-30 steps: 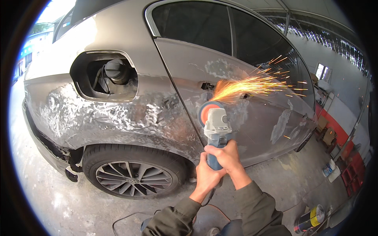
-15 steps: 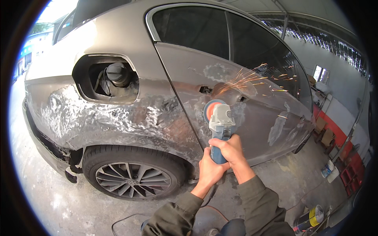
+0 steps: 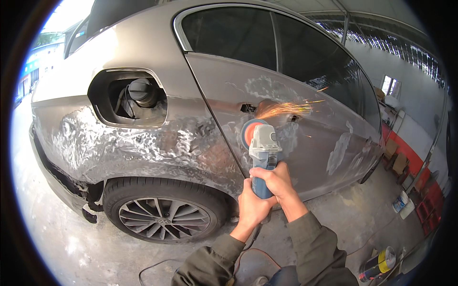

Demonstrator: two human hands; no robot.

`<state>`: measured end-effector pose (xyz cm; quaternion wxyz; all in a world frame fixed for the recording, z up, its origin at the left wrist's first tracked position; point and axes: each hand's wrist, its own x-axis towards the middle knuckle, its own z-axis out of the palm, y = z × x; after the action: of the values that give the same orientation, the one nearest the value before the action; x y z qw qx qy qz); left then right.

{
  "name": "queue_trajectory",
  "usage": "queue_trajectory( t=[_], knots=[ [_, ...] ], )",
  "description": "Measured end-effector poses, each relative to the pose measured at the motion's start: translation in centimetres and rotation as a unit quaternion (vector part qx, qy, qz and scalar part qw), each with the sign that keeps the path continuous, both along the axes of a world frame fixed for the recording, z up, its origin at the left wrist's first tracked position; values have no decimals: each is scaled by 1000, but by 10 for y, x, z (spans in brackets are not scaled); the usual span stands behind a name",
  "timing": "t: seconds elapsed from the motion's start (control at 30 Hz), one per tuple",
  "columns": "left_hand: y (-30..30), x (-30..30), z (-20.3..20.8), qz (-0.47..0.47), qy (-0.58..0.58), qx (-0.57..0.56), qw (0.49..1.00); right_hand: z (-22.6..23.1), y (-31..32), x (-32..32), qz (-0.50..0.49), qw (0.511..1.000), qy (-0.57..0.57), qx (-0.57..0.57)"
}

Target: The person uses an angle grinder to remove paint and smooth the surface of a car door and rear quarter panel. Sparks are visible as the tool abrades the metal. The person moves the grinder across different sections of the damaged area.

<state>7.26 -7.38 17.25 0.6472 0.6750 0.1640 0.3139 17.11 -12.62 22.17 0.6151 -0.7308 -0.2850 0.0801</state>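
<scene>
A blue angle grinder [image 3: 264, 162] with a grey metal head is gripped in both my hands. My left hand [image 3: 254, 206] wraps the rear of its body from the left and below. My right hand [image 3: 279, 187] closes round it from the right. Its round reddish disc [image 3: 250, 133] is at the rear door [image 3: 305, 148] of a greyish-beige car, just under the handle opening. Orange sparks [image 3: 286, 109] fly from there up and to the right. Bare, mottled metal [image 3: 138, 143] shows on the rear quarter panel, left of the door seam.
Below the panel stands the rear wheel [image 3: 164, 218]. An uncovered fuel filler recess [image 3: 141, 95] is at the upper left. A cable [image 3: 157, 261] trails over the floor. Cans [image 3: 379, 263] stand at the lower right, and a red rack [image 3: 427, 214] lines the right wall.
The grinder and both hands have shifted slightly left and stay on the same door area. The sparks now form a shorter, denser stream.
</scene>
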Motion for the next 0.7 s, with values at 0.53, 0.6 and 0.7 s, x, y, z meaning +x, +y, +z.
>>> queue_trajectory(
  t=[0.53, 0.6, 0.7],
  knots=[
    [3, -3, -37, -12, -3, 2, 1000, -38, 0, -7, -52, 998, -24, -6],
    [0, 5, -45, -19, 21, 30, 999, -54, -4, 4, -52, 998, 11, 45],
    [-2, 8, -53, -38, 11, 46, 998, -48, -10, -2, -67, 997, 18, 25]
  ],
)
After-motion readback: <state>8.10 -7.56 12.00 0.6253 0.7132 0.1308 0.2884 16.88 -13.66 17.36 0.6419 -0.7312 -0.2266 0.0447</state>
